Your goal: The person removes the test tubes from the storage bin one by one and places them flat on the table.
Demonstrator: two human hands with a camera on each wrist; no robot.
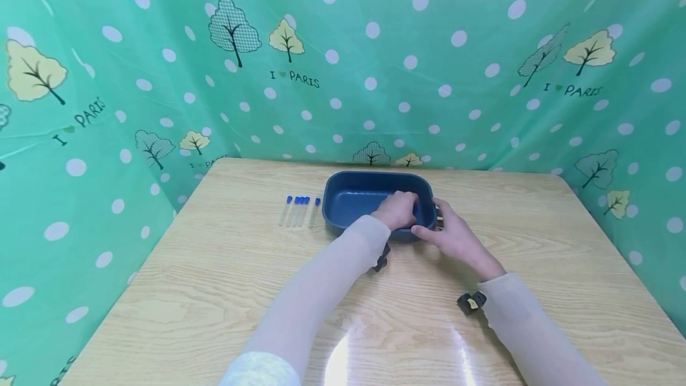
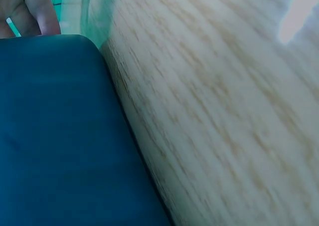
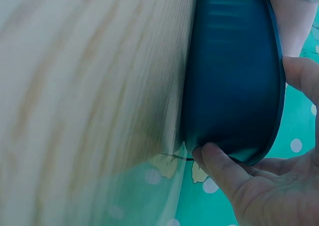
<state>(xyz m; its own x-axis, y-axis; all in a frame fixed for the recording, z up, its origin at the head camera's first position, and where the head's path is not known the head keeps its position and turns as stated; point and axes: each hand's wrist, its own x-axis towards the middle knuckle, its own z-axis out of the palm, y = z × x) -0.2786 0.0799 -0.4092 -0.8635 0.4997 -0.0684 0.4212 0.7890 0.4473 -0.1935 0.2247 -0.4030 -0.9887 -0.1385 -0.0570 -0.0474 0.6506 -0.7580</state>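
Note:
A dark blue oblong basin [image 1: 348, 226] stands on the table, its side wall [image 2: 65, 136] filling much of the left wrist view. My left hand [image 1: 396, 210] reaches down inside its right half with bent fingers. Something bright blue [image 1: 415, 208], like a tube cap, shows beside those fingers; the fingertips are hidden, so a hold on it cannot be confirmed. At the basin's right end my right hand [image 1: 452, 234] grips the wall. Its thumb [image 3: 301, 76] lies against the rim and its other fingers [image 3: 222, 166] bend against the outside.
Left of the basin, several clear tubes [image 1: 298, 216] with blue caps lie side by side on the wooden table [image 1: 214, 290]. One tube [image 1: 314, 213] lies close to the basin's left wall. A green dotted cloth [image 1: 370, 76] hangs behind and along the sides.

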